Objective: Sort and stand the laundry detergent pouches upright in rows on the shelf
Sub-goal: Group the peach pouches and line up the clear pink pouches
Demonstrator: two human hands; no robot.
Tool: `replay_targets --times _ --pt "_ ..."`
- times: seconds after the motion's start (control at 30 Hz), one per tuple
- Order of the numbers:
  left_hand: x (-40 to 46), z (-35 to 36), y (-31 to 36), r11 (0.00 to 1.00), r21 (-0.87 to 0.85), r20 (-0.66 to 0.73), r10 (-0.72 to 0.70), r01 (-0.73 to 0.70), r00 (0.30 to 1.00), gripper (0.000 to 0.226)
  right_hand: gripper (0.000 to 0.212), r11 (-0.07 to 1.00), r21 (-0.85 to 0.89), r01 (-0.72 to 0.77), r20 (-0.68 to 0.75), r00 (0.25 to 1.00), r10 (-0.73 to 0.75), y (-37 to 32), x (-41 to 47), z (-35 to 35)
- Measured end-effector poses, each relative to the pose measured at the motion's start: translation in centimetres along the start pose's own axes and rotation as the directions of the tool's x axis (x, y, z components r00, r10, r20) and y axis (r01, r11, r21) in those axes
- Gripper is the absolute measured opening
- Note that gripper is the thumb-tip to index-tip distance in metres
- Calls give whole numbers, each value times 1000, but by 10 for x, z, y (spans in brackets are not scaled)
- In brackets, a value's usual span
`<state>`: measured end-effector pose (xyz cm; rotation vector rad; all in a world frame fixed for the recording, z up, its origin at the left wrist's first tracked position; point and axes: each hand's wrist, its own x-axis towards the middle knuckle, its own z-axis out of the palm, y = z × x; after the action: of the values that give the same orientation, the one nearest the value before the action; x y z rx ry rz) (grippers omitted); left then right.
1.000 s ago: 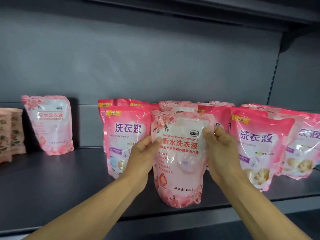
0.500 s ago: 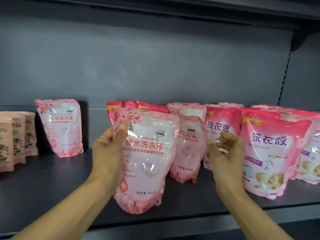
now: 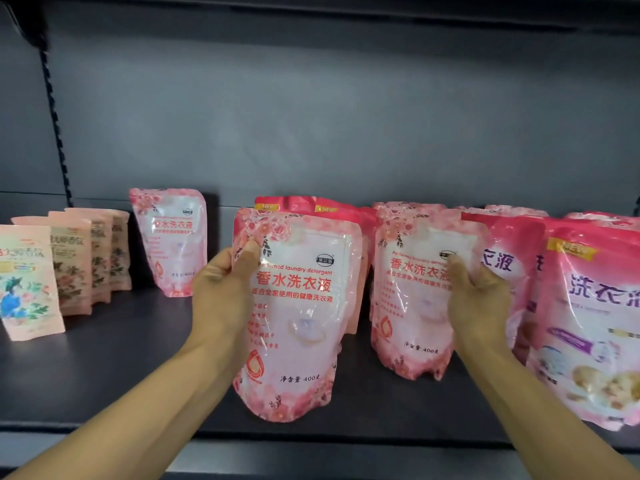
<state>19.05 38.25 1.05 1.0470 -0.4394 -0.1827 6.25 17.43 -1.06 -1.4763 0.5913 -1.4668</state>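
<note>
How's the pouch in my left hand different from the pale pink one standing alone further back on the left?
The pouch in the left hand is gripped at its upper corner by the left hand near the shelf's front edge; the lone pouch stands untouched near the back wall. The held one looks larger, being closer. Both share the same pale pink floral print and red lettering.

Head view (close) facing shelf (image 3: 104, 368)

On the shelf (image 3: 104, 368), one pouch (image 3: 171, 242) stands left of two front pouches (image 3: 294, 317), with more behind and right.
</note>
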Motion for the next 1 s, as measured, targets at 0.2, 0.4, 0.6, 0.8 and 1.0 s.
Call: replay_targets --times 0.2,0.4,0.6,0.8,1.0 --pt "-6 -7 9 999 39 6 38 -38 999 25 20 989 137 -54 16 998 52 -36 -23 -21" --pt "-1 -30 28 999 1 -19 39 -39 999 25 18 981 171 -88 94 993 73 -71 -53 -12" --pt "27 -86 49 998 -24 -63 58 -60 996 17 21 980 151 -127 161 982 103 -86 -86 45" --pt "74 -149 61 998 -56 -55 33 -36 998 16 22 987 102 -124 63 991 118 -82 -110 130" --pt "113 -187 64 995 -97 -18 -5 3 1000 18 31 998 4 -58 -123 991 58 -64 -122 198"
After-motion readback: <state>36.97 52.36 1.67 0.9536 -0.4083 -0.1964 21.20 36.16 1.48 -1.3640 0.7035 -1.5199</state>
